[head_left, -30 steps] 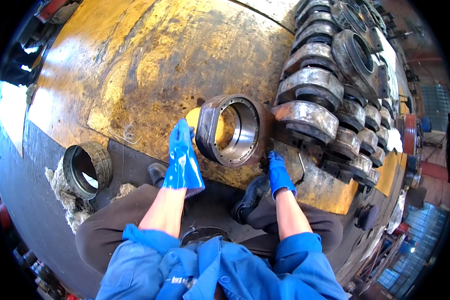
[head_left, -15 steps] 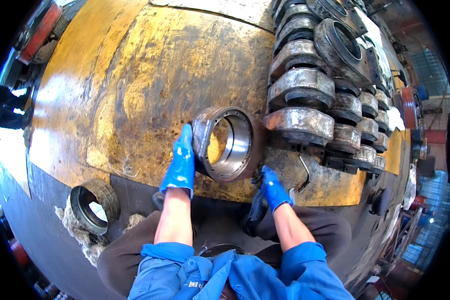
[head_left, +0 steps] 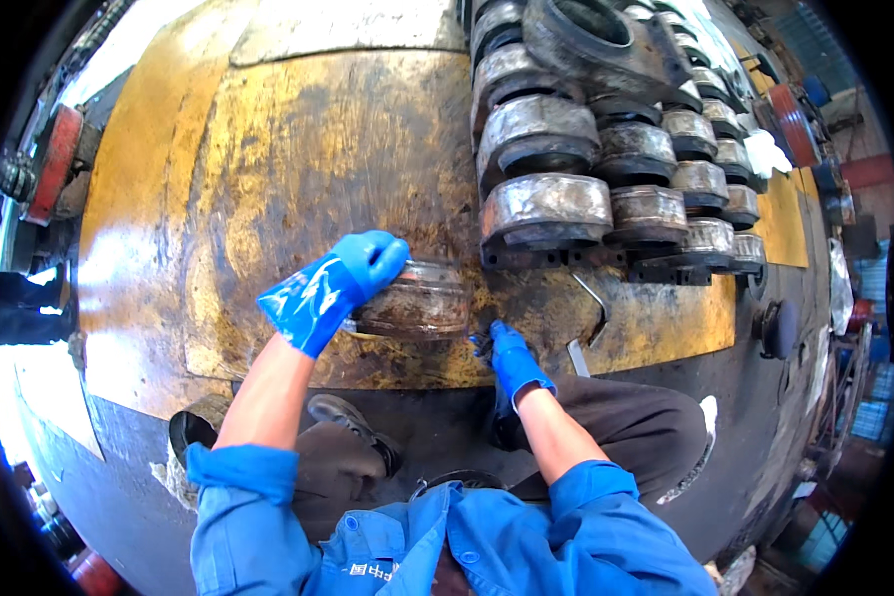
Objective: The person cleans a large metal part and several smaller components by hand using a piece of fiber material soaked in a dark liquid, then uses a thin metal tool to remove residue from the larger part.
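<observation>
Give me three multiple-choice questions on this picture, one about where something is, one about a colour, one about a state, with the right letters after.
1. Where do the stacked metal rings lie from the metal ring under the hands?
A. To the upper right
B. To the lower left
C. On the person's lap

2. What colour are the gloves?
A. Red
B. Blue
C. White

3. How does the left hand meet the metal ring?
A. It hangs far away from it
B. It rests over the ring's top edge
C. It is tucked in a pocket

Answers:
1 A, the stack fills the upper right of the yellow worn plate.
2 B, both the left hand and the right hand wear blue gloves.
3 B, the gloved fingers curl over the ring's rim.
</observation>
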Motion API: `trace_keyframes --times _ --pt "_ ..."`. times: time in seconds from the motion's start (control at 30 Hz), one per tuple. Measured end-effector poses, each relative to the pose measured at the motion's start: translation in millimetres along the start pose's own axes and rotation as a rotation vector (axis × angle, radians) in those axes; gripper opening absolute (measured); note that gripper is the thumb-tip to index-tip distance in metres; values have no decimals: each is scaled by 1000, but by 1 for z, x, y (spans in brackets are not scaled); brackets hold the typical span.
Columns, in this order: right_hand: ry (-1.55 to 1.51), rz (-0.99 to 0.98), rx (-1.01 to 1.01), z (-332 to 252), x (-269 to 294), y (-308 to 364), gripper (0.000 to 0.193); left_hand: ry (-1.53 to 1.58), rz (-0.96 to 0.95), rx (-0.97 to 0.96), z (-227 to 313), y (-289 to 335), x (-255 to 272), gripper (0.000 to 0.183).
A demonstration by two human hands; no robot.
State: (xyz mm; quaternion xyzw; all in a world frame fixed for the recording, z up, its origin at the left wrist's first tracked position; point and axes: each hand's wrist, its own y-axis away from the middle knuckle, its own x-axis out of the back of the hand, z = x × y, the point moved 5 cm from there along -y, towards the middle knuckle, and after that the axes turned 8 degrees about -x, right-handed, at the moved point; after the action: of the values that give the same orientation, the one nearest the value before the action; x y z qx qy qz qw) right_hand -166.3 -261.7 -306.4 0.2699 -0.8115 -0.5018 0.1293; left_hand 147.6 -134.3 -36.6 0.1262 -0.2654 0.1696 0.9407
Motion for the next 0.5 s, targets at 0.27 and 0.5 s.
trace_keyframes --times 0.27,0.5 --pt "-98 77 365 -104 12 60 37 -143 548 -53 -13 -2 2 42" --pt "223 425 986 -135 -41 173 38 -64 771 -60 -49 54 -1 37"
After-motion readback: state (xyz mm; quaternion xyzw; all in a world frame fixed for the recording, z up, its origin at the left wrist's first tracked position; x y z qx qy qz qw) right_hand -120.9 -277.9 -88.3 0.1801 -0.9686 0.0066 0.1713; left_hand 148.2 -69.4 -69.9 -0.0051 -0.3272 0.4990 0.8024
